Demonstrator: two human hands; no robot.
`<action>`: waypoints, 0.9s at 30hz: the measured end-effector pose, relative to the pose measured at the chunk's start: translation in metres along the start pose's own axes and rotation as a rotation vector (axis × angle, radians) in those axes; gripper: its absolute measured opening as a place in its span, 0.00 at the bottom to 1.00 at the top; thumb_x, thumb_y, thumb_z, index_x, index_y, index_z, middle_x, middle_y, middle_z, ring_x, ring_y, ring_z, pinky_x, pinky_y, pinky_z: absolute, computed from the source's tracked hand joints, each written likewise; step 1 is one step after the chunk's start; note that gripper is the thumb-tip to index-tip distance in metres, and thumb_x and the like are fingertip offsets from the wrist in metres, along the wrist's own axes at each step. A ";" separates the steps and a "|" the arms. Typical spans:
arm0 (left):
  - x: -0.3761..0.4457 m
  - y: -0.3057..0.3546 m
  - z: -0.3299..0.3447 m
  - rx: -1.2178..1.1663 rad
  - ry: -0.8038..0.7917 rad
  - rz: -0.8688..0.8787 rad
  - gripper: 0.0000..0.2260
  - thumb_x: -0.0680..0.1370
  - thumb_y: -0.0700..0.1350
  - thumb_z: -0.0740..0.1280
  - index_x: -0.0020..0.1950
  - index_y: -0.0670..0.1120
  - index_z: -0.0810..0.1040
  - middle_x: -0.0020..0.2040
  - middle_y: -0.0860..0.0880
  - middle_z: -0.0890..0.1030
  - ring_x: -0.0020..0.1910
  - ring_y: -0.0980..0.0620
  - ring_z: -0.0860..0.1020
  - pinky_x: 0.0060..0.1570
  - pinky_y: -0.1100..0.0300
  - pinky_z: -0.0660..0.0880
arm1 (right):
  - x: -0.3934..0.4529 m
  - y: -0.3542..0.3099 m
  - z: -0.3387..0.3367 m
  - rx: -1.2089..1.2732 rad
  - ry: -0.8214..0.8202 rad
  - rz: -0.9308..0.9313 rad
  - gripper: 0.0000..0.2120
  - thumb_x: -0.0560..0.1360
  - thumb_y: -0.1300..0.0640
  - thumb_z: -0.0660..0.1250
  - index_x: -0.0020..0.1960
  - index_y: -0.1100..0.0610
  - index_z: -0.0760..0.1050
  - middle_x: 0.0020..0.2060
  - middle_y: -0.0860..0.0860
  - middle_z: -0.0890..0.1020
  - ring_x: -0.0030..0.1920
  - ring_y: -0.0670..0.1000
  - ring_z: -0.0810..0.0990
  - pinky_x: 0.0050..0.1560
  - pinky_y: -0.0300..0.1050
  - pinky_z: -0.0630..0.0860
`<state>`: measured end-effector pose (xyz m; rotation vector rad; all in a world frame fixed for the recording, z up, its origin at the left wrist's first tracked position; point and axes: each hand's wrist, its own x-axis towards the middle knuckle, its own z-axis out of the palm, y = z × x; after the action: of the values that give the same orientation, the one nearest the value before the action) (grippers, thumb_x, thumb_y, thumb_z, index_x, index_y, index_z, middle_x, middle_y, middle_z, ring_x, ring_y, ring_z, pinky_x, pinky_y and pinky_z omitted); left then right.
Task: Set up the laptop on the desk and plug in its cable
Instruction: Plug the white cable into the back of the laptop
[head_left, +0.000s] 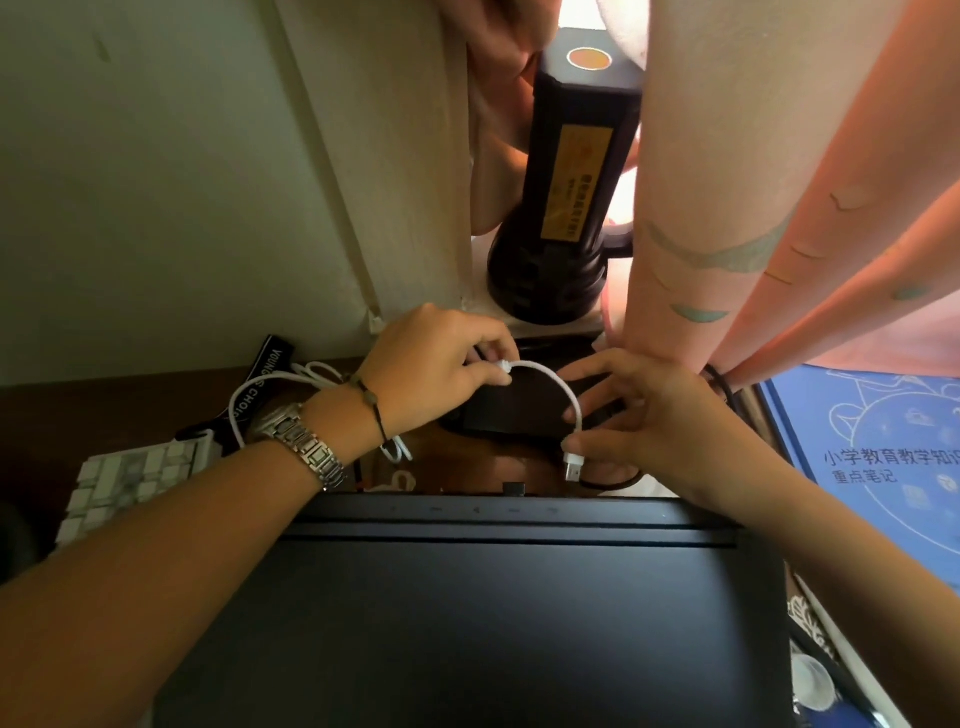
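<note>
Both of your hands worked behind the laptop (493, 613), which sat closed and dark in front of you on the desk (104, 410). Your left hand (436, 374), with a metal watch (301, 444) and a cord bracelet on its wrist, pinched the white cable (558, 382) between thumb and forefinger. From there the cable arced right to your right hand (654, 421), whose fingers were closed on it just above the USB plug (573, 466). That plug hung free, pointing down toward the laptop's rear edge, not touching it. More of the cable lay in loose loops behind your left wrist, near a white keyboard (130, 483). 1 black flashlight (566, 182) stood on the sill above your hands, beside a pink curtain (753, 182). 1 blue book (883, 467) lay to the right.
</note>
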<state>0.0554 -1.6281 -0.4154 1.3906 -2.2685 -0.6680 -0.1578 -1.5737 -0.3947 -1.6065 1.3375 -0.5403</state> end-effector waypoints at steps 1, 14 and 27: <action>0.000 0.000 0.000 -0.012 0.013 -0.012 0.05 0.70 0.47 0.73 0.45 0.52 0.83 0.39 0.57 0.82 0.38 0.60 0.81 0.41 0.55 0.79 | 0.000 -0.002 0.001 0.034 -0.008 0.006 0.21 0.66 0.64 0.75 0.54 0.48 0.76 0.40 0.50 0.83 0.40 0.48 0.84 0.37 0.35 0.81; -0.048 0.026 -0.018 -0.096 -0.014 -0.134 0.16 0.69 0.60 0.65 0.55 0.60 0.75 0.51 0.65 0.77 0.51 0.66 0.76 0.45 0.71 0.70 | -0.007 -0.020 0.003 0.369 -0.057 0.079 0.18 0.65 0.70 0.73 0.53 0.58 0.77 0.36 0.53 0.84 0.31 0.50 0.83 0.31 0.39 0.80; -0.098 0.048 -0.011 -0.185 -0.210 -0.089 0.21 0.65 0.61 0.71 0.56 0.60 0.75 0.51 0.65 0.78 0.53 0.70 0.75 0.51 0.68 0.76 | -0.012 -0.020 0.009 0.304 -0.078 0.084 0.19 0.65 0.68 0.74 0.53 0.56 0.76 0.38 0.52 0.85 0.35 0.52 0.84 0.35 0.39 0.81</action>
<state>0.0692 -1.5234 -0.3868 1.3947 -2.2412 -1.0702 -0.1444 -1.5603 -0.3787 -1.3050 1.1959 -0.5926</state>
